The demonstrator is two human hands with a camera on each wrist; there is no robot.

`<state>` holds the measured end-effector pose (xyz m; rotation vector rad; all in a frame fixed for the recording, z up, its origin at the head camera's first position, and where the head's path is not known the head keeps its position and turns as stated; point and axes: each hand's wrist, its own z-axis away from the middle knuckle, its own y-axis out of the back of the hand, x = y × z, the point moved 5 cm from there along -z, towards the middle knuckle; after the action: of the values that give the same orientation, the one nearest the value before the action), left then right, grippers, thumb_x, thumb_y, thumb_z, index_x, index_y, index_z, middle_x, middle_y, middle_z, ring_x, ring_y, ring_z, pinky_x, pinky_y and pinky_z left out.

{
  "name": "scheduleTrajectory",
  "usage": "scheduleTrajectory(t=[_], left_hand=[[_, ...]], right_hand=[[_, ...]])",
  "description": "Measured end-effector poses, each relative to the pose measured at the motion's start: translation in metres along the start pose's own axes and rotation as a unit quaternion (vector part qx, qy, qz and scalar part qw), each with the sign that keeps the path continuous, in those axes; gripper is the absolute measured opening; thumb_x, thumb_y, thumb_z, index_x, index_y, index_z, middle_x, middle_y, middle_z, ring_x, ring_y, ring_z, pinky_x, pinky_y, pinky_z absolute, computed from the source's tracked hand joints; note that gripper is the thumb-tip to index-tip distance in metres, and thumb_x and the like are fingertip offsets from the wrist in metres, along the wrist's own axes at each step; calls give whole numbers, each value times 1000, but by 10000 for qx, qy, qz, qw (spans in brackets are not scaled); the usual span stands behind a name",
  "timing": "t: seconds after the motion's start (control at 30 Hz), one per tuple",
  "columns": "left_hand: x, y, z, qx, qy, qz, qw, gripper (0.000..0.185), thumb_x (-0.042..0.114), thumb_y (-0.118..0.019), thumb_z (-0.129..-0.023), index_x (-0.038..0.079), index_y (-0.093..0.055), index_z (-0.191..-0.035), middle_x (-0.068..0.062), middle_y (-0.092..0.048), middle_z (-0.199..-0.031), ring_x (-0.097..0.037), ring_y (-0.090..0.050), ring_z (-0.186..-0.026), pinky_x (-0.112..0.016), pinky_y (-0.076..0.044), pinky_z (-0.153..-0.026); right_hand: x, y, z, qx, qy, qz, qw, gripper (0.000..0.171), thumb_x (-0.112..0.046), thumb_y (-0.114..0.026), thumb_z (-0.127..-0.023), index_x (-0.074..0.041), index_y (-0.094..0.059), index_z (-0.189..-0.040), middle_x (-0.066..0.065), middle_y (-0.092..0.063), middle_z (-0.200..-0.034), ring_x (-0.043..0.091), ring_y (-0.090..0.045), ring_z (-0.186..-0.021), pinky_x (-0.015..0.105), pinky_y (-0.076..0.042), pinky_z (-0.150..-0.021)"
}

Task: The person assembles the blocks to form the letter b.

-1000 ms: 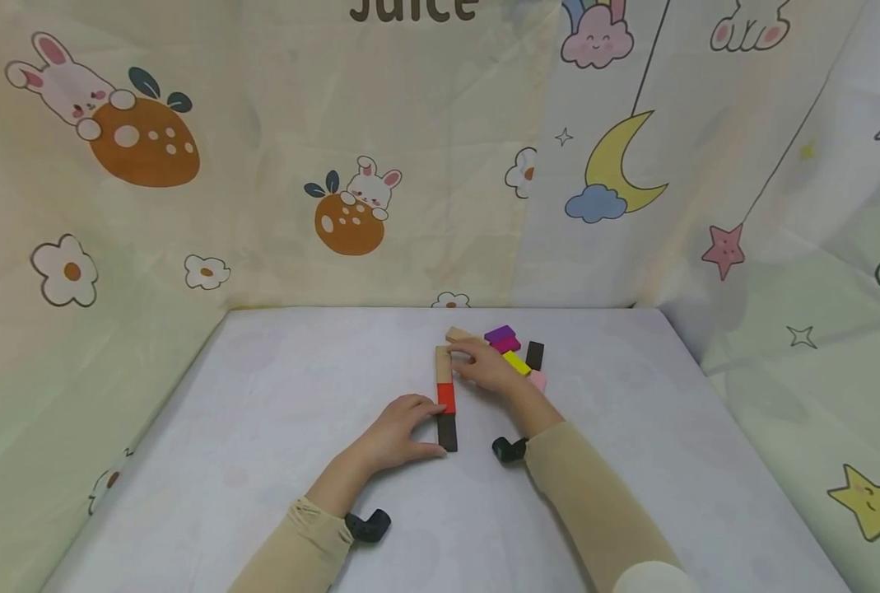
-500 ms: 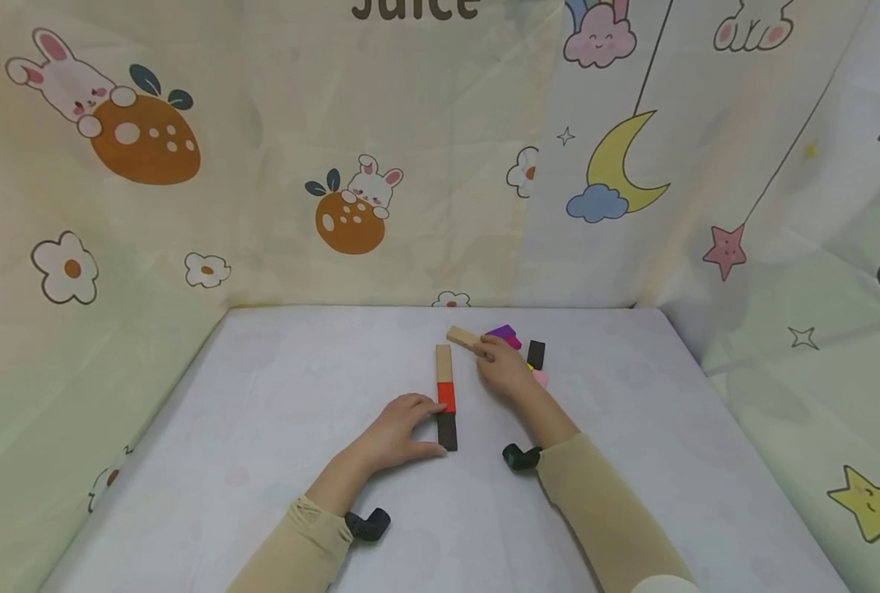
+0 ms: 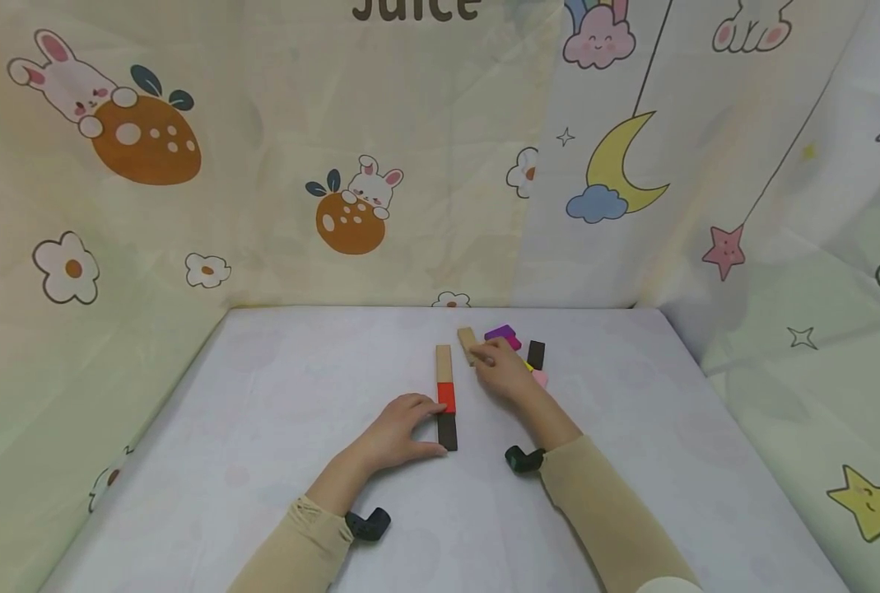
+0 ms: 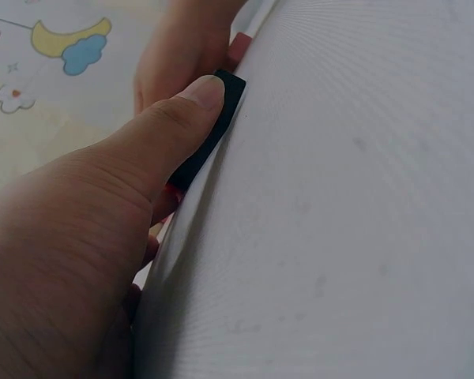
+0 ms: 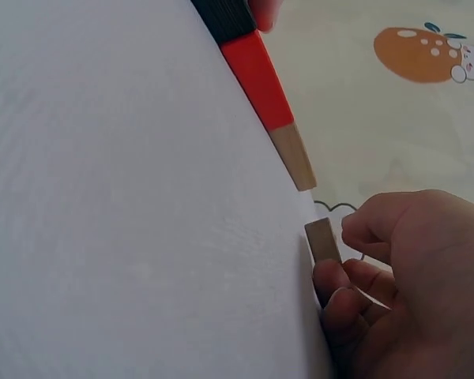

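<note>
A row of three flat blocks lies end to end on the white table: a black block nearest me, a red block, then a tan block. My left hand rests against the black block, thumb on its end. My right hand pinches a second tan block just right of the row's far end. In the right wrist view that tan block sits at my fingertips, a short gap from the row's tan block.
Behind my right hand lie loose blocks: a purple one, a black one and a pink one. Cartoon-printed fabric walls enclose the table at the back and both sides.
My right hand left the row's tan end, took hold of the loose tan block and turned it from slanting to nearly parallel with the row. The left hand stayed put.
</note>
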<state>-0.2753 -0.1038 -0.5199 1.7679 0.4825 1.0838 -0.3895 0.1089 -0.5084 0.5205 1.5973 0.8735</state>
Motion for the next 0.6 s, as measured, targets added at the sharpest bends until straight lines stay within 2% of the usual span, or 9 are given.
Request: scheduleTrajectory(t=[0.23,0.33,0.6], left_hand=[[0,-1,0,-63,45,0,10000,73,58,-75,-79,25,-54,-141,0,-54,-137,-20,-47,-132,-41,-38,-115],[-1,-1,0,-74,43,-12,10000,74,58,-75,-79,26,-53,-141,1,-54,-137,-20,-47,-132,-41,-38,-115],[0,0,0,-69,45,-2,10000,72,56,-75,-80,25,-53,-141,0,-54,-137,-20,-47,-132,-41,-37,-115]], right_hand=[[-1,3,-4,-512,710,519,9948,52,-25,-56,-98,-16,-47,-148,4,-37,-158,30,-33,-147,51,-30,-119],[-3,3,-7,-541,858,739,9921,50,-20,-56,-99,-13,-47,-147,7,-40,-157,31,-35,-146,50,-30,-120],[-8,-1,-14,-143,802,1079,9908,43,-17,-61,-98,-13,-56,-140,6,-51,-146,27,-46,-138,46,-40,-115]])
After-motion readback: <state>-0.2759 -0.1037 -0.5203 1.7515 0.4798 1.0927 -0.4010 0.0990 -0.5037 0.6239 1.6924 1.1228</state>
